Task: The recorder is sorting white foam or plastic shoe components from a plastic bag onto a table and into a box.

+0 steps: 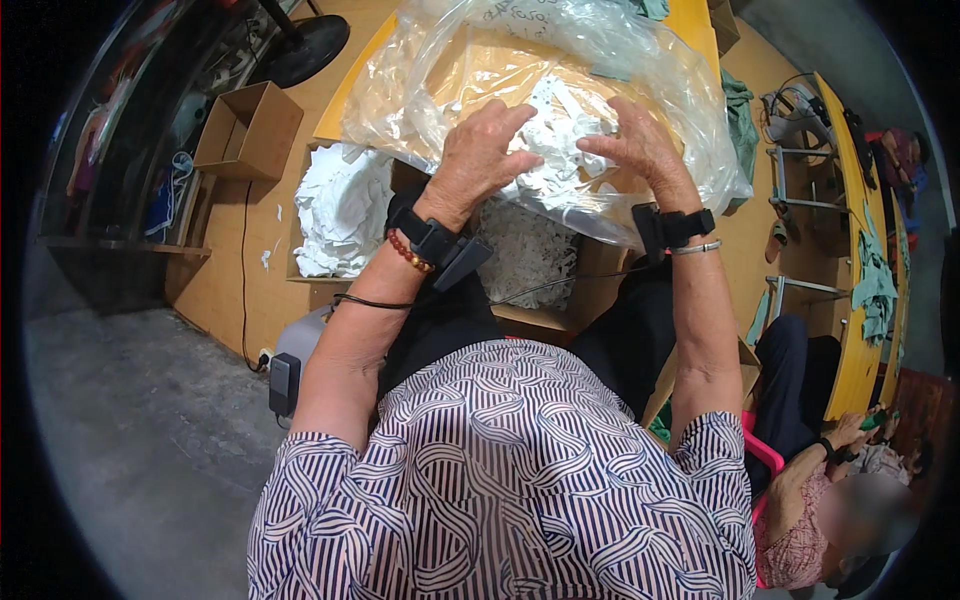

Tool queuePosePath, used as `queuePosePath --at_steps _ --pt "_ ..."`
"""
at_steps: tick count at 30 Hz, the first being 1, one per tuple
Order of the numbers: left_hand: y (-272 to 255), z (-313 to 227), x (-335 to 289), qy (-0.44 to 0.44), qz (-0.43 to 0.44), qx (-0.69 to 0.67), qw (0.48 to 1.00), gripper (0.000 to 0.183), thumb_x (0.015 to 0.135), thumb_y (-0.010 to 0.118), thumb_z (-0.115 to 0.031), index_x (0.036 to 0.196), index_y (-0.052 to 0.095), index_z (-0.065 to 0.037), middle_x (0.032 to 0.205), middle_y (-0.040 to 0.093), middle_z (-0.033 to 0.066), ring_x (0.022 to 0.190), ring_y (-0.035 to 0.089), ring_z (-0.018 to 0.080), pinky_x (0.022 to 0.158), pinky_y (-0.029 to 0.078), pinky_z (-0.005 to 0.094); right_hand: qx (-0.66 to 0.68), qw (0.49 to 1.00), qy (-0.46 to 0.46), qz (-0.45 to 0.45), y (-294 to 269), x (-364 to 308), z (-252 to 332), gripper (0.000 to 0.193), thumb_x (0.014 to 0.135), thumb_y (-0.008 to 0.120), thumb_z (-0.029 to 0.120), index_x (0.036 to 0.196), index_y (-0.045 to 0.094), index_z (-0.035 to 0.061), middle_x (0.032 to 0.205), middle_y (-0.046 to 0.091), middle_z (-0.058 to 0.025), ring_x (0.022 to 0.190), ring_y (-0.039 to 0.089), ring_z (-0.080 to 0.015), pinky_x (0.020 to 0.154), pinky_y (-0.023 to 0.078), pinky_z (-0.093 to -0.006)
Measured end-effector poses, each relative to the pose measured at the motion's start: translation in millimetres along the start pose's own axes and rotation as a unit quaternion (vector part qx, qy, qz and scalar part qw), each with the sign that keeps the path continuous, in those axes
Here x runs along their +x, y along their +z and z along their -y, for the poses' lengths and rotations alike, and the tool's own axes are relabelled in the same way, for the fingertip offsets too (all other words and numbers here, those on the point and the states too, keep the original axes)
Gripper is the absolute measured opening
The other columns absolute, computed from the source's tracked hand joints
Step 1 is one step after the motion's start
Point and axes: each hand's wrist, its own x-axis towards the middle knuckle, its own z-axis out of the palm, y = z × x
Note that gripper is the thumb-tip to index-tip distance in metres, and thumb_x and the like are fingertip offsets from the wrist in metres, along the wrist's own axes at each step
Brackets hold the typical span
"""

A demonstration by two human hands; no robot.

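Observation:
My left hand [483,152] and my right hand [640,146] are raised on either side of a loose heap of small white pieces [556,135], perhaps paper or cloth. Both hands have their fingers spread and curved inward. The fingertips are at the heap's edges, and I see nothing gripped in either hand. Beneath the heap lies a large clear plastic bag [690,95], crumpled and spread over a yellow table [352,95]. Black straps with small devices circle both wrists.
Left of my legs, a cardboard box is piled with white sheets [345,215]. Shredded white bits [530,262] fill another box between my knees. An empty-looking carton [248,130] stands farther left. At right, another person [795,500] sits near a yellow table with green cloth [875,275].

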Motion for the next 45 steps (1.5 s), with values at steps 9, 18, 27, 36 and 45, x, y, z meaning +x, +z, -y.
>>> queuePosePath --at_steps 9,18,27,36,45 --pt "18 30 -10 -0.029 0.066 0.078 0.994 0.012 0.070 0.059 -0.020 0.076 0.067 -0.015 0.071 0.057 0.0097 0.071 0.058 0.0282 0.062 0.046 0.0369 -0.111 0.987 -0.063 0.101 34 0 52 0.066 0.055 0.071 0.050 0.096 0.056 0.0015 0.090 0.054 -0.0208 0.084 0.057 -0.0365 0.071 0.046 -0.0411" --pt "-6 37 -14 0.042 -0.041 0.035 0.998 0.020 0.074 0.057 -0.012 0.091 0.062 -0.005 0.076 0.056 0.0112 0.073 0.054 0.0273 0.068 0.044 0.0334 -0.140 0.981 -0.133 -0.005 57 -12 44 0.011 0.073 0.052 0.004 0.081 0.057 0.0096 0.078 0.053 -0.0135 0.072 0.058 -0.0316 0.062 0.048 -0.0395" --pt "-7 48 -37 0.087 0.001 0.087 0.992 0.018 0.068 0.061 -0.013 0.085 0.063 -0.009 0.082 0.054 0.0084 0.084 0.049 0.0268 0.077 0.039 0.0345 -0.119 0.970 -0.213 0.024 64 -92 80 0.017 0.068 0.052 0.000 0.084 0.052 0.0064 0.075 0.048 -0.0109 0.070 0.056 -0.0272 0.056 0.048 -0.0363" --pt "13 23 -39 0.089 -0.030 0.104 0.990 0.011 0.064 0.064 -0.010 0.076 0.063 -0.012 0.082 0.053 0.0045 0.084 0.048 0.0244 0.078 0.037 0.0372 -0.222 0.963 -0.055 0.142 156 -136 -13 0.040 0.066 0.061 0.007 0.105 0.049 0.0068 0.095 0.052 -0.0151 0.088 0.056 -0.0323 0.067 0.047 -0.0395" --pt "-16 31 -14 0.090 -0.103 0.074 0.988 0.022 0.065 0.058 -0.002 0.086 0.061 -0.006 0.092 0.055 0.0100 0.093 0.050 0.0276 0.082 0.038 0.0389 -0.022 0.991 -0.129 0.042 20 -110 95 0.015 0.067 0.061 0.008 0.075 0.049 0.0040 0.073 0.053 -0.0123 0.067 0.053 -0.0311 0.058 0.044 -0.0400"
